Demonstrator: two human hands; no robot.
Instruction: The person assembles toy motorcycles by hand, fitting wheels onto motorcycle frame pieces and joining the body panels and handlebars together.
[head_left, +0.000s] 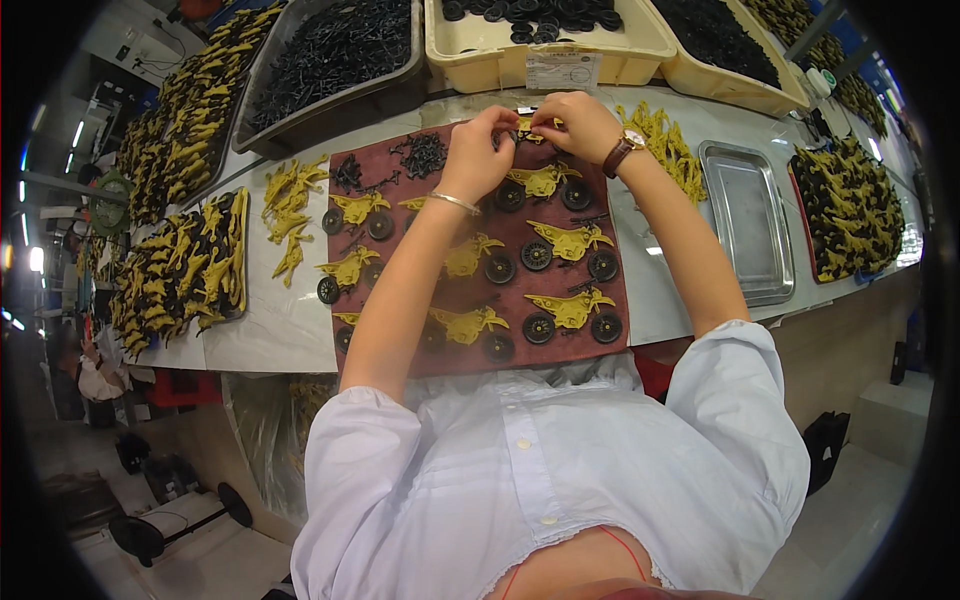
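Fingertips of the left hand [478, 150] and right hand [578, 125] met around a small yellow piece [525, 127], which lay directly between them, about equally near each. Both hands had thumb and fingers curled in close to it; whether either was pinching it or merely touching it, I cannot tell. Fingers covered much of the piece, so its long axis could not be made out.

Just below the fingers, toward the person, a yellow bike body [540, 180] lay with its long axis running left to right, a black wheel [510, 197] near its left end and another wheel [576, 195] near its right. More bodies and wheels lay in rows farther down the maroon cloth [570, 352]. Left of the fingers, on the same cloth, was a heap of small black parts [424, 155].

Farther out, loose yellow parts lay on both sides: one pile [290, 205] to the left, another pile [668, 150] to the right, with a metal tray [750, 215] beyond that.

Past the fingers, away from the person, a cream bin [485, 74] held round black wheels. To its left a grey bin [350, 113] held thin black pieces; to its right a second cream bin [768, 96] held small dark pieces.
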